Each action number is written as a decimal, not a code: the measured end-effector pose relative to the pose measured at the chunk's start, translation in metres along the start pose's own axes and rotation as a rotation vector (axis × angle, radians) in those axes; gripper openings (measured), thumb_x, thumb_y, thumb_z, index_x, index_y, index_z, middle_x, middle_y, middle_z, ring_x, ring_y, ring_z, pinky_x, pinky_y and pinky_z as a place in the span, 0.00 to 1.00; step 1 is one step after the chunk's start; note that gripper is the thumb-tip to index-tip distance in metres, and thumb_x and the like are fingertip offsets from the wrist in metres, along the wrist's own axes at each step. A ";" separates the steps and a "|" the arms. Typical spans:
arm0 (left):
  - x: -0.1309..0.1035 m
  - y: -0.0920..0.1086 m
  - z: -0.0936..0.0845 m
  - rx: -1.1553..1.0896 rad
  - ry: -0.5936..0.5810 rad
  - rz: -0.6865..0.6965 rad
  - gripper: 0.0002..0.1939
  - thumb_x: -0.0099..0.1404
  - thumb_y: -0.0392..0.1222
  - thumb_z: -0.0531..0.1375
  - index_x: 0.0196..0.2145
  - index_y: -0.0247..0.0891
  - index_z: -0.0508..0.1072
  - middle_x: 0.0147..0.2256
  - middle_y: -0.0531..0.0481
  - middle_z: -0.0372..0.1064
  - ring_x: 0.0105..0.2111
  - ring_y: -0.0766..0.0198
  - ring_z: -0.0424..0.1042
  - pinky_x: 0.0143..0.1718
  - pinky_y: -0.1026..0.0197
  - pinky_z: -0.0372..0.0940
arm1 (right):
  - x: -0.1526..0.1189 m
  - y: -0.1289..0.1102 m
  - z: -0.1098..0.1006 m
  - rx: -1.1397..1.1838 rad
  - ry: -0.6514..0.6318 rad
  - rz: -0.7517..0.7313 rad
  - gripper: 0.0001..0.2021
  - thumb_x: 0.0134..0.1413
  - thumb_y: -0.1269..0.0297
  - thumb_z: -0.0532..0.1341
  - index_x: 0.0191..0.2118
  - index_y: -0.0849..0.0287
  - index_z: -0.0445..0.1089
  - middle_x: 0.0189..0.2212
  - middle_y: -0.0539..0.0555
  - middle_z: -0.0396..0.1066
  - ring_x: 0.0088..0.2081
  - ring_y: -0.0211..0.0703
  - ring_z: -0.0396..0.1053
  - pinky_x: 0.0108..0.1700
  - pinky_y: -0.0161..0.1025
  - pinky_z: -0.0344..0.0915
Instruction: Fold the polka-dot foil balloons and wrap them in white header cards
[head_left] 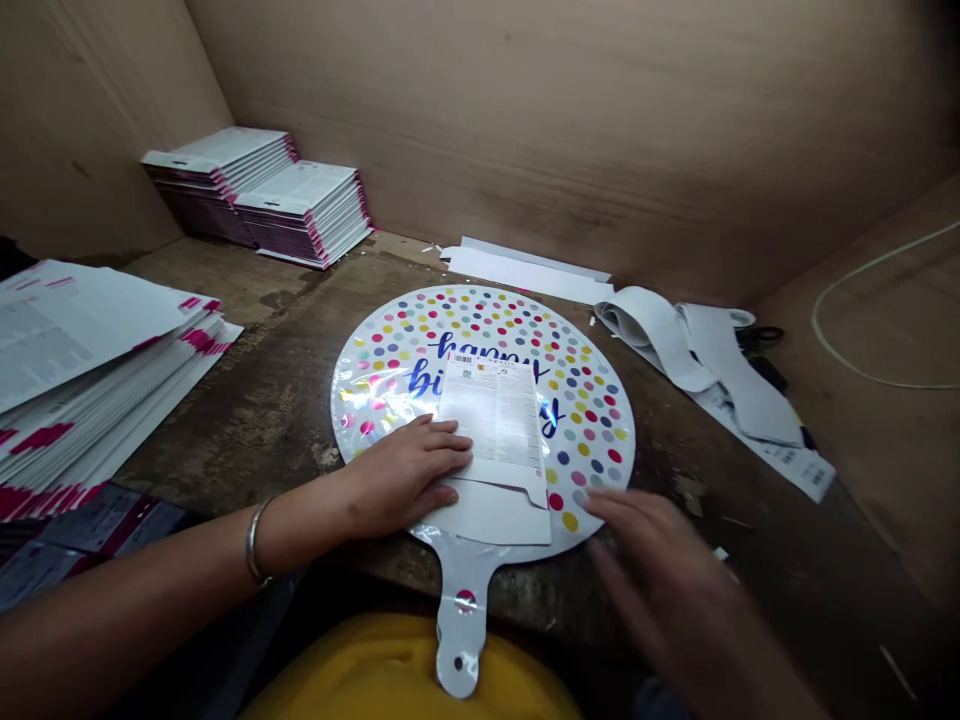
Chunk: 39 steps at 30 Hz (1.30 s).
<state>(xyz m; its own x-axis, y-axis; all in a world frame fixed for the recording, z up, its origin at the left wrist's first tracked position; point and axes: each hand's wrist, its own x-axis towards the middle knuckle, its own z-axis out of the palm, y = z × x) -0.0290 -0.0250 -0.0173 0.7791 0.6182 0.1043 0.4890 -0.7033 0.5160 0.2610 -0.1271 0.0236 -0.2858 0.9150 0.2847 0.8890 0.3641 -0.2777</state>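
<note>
A flat, round foil balloon with coloured dots and blue "happy" lettering lies in front of me, its neck pointing towards my body. On its middle rests a printed white paper packet, with a folded flap at the near end. My left hand lies flat across the packet's left edge and the balloon, fingers stretched out. Motion blurs my right hand at the balloon's lower right edge; its fingers look apart and I see nothing in them.
Printed packets are stacked at the left, and more packet stacks stand at the back left. Along the back wall lie white paper strips. A curled label strip is at the right, with dark scissor handles behind it.
</note>
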 end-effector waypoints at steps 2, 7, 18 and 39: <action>-0.001 0.002 -0.001 -0.004 -0.005 0.021 0.23 0.62 0.46 0.59 0.54 0.41 0.65 0.56 0.44 0.63 0.59 0.51 0.56 0.60 0.44 0.46 | 0.026 -0.020 0.024 -0.020 -0.108 -0.074 0.24 0.53 0.63 0.60 0.56 0.57 0.61 0.58 0.60 0.60 0.57 0.55 0.59 0.54 0.52 0.64; -0.004 0.000 -0.004 -0.033 0.005 0.065 0.41 0.51 0.60 0.64 0.58 0.39 0.60 0.56 0.38 0.60 0.59 0.45 0.54 0.57 0.45 0.52 | 0.039 -0.027 0.055 0.011 -0.228 -0.159 0.27 0.53 0.58 0.61 0.57 0.66 0.60 0.54 0.64 0.65 0.58 0.54 0.59 0.57 0.53 0.61; -0.004 0.018 0.016 0.220 0.082 0.312 0.11 0.67 0.36 0.51 0.43 0.33 0.70 0.41 0.40 0.71 0.46 0.55 0.70 0.55 0.52 0.60 | 0.035 -0.032 0.055 0.049 -0.171 -0.161 0.15 0.49 0.73 0.58 0.45 0.61 0.68 0.55 0.62 0.64 0.58 0.57 0.59 0.55 0.56 0.62; 0.007 0.024 0.011 0.075 0.235 -0.417 0.28 0.56 0.44 0.64 0.52 0.35 0.62 0.55 0.37 0.56 0.55 0.46 0.56 0.54 0.45 0.57 | 0.059 -0.032 0.067 -0.065 0.021 0.454 0.20 0.43 0.46 0.62 0.33 0.58 0.65 0.29 0.59 0.68 0.32 0.53 0.67 0.31 0.45 0.61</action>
<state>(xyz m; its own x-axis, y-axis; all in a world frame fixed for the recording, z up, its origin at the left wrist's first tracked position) -0.0073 -0.0412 -0.0140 0.4054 0.9092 0.0952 0.7741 -0.3969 0.4932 0.1914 -0.0727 -0.0123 0.1448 0.9755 0.1658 0.9434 -0.0855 -0.3205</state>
